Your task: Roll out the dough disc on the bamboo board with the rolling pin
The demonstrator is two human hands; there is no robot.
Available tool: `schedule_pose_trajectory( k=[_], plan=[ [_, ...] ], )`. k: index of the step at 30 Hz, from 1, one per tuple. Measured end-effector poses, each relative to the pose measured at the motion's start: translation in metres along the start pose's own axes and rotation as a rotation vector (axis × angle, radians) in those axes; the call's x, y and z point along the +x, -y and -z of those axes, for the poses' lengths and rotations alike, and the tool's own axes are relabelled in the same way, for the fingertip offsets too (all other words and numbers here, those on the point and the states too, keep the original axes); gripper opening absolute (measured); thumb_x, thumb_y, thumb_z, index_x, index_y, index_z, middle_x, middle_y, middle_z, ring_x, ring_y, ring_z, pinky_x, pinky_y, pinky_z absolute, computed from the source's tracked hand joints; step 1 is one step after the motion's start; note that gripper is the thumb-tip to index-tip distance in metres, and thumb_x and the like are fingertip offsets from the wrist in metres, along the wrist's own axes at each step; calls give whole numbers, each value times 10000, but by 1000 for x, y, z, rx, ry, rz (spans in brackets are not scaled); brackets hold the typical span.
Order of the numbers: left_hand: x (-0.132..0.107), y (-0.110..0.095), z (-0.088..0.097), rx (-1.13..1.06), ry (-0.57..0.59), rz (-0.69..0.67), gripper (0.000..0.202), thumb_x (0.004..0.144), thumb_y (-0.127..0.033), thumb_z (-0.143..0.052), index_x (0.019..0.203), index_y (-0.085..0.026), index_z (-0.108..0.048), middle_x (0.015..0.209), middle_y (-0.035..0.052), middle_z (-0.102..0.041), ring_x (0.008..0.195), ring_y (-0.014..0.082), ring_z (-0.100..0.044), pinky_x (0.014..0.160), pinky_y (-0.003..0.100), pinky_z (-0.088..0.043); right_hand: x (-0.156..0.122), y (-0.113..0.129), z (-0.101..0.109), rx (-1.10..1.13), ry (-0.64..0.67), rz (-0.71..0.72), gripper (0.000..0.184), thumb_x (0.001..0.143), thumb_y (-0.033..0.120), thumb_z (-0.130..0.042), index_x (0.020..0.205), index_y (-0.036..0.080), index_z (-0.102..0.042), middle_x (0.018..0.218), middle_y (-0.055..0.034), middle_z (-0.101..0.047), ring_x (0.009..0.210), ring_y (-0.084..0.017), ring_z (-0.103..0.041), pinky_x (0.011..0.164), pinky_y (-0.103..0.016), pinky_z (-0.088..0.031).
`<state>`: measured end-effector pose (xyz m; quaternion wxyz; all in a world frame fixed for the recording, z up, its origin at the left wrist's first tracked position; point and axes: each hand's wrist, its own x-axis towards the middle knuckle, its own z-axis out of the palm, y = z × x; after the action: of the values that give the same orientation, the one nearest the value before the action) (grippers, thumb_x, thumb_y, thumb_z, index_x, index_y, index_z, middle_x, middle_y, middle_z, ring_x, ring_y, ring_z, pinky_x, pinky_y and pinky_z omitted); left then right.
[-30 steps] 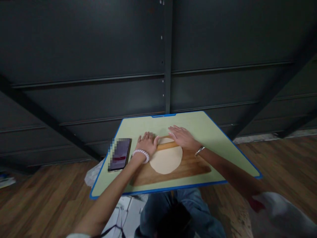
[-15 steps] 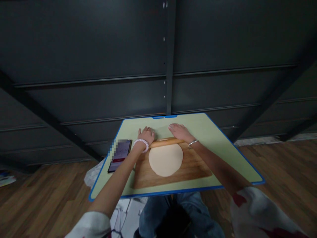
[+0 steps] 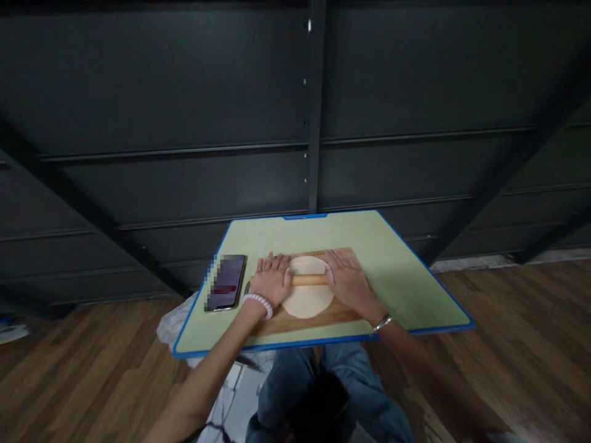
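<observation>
Item 1: slim wooden rolling pin [image 3: 308, 280], lying crosswise on the dough, only its middle showing between the hands. Judged stiff, light and quick to roll away; best held at the two ends, under the palms.

Item 2: thin round sheet of pale dough [image 3: 307, 301], flat on the board, its far part under the pin. Judged soft, limp, easily torn or stretched; best lifted from the edge with spread fingers, not pinched.

Item 3: rectangular brown wooden board [image 3: 323, 320], on the desk, directly in front of the person.

Item 4: left hand [image 3: 272, 280], white bead bracelet [image 3: 258, 301] at the wrist. Fingers [image 3: 270, 263] stretched out flat, palm down on the pin's left end; nothing gripped.

Item 5: right hand [image 3: 348, 283], metal bangle [image 3: 383, 322] at the wrist. Fingers likewise flat and extended over the pin's right end; pressing, not clasping.

Item 6: pale green desk with blue rim [image 3: 406, 283], carrying board and phone.

Item 7: dark smartphone [image 3: 226, 283], screen up, just left of the left hand, apart from the board.

Surroundings: dark metal panelling [image 3: 184, 92] behind, brown plank floor [image 3: 530, 320]
</observation>
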<state>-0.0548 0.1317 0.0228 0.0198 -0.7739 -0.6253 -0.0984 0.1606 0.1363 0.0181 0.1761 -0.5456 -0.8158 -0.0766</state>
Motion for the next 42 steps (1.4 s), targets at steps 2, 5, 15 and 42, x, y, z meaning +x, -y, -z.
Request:
schedule_pose_trajectory(
  k=[2, 5, 15, 42],
  plan=[
    [-14, -3, 2, 16, -31, -36, 509, 932, -348, -244, 1313, -123, -496, 1377, 141, -495, 1341, 308, -343, 1101, 485, -241, -14, 7, 5, 22, -23, -8, 462, 946, 261, -313, 1346, 81, -462, 1365, -151, -511, 1264, -240, -455, 1058, -412, -323],
    [-40, -8, 4, 47, -85, -79, 514, 932, -391, -273, 1300, -108, -495, 1351, 168, -505, 1304, 317, -379, 1065, 491, -277, -38, 16, 14, 54, -27, 28, 443, 956, 271, -330, 1359, 135, -455, 1375, -105, -510, 1281, -249, -426, 1063, -434, -313],
    [-112, -33, 10, 122, -181, -88, 715, 857, -574, -394, 1356, -64, -438, 1332, 222, -492, 1246, 387, -394, 1070, 577, -212, -95, 33, 33, 115, -15, 83, 431, 944, 204, -377, 1372, 206, -429, 1371, -58, -512, 1292, -225, -397, 1108, -463, -260],
    [-90, -22, -6, 139, -212, -238, 757, 864, -594, -382, 1395, -54, -360, 1451, 200, -375, 1368, 357, -270, 1107, 540, -206, -133, 48, 27, -46, -145, 14, 483, 933, 279, -412, 1369, 71, -428, 1413, -142, -458, 1332, -249, -354, 1089, -422, -285]
  ],
)
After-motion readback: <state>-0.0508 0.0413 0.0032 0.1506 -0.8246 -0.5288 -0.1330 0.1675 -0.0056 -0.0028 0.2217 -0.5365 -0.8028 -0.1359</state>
